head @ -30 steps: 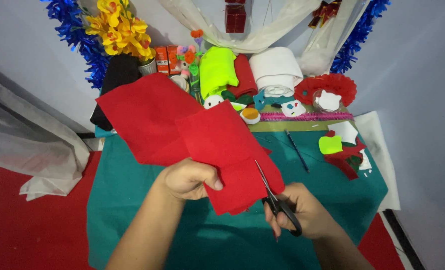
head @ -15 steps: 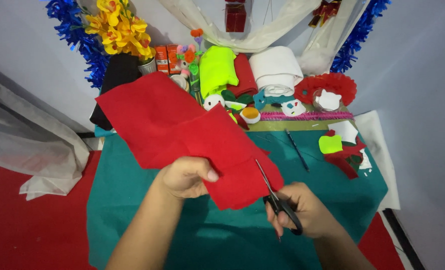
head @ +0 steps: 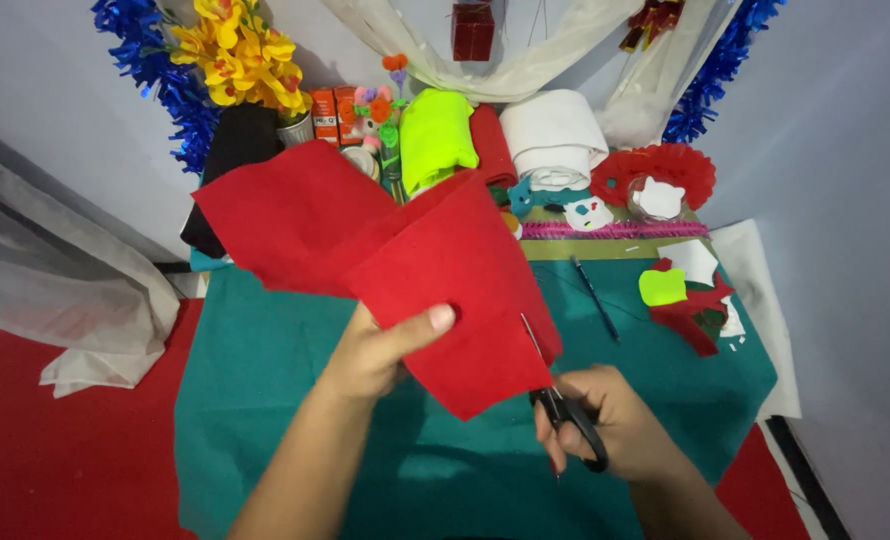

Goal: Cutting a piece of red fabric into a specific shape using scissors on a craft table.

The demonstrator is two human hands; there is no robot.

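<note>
I see the left hand (head: 380,345) pinching the folded red felt sheet (head: 385,250), held up above both hands. The right hand (head: 615,430) grips black scissors (head: 565,410) at the sheet's lower right edge. I judge the felt light, soft and floppy; hold it near the cut line.

Both forearms are bare, with no sleeve, watch, bracelet or glove showing. The left hand (head: 375,350) shows a short, trimmed thumbnail at its two o'clock. The right hand (head: 615,425) wears no ring on its visible fingers (head: 555,450).
</note>
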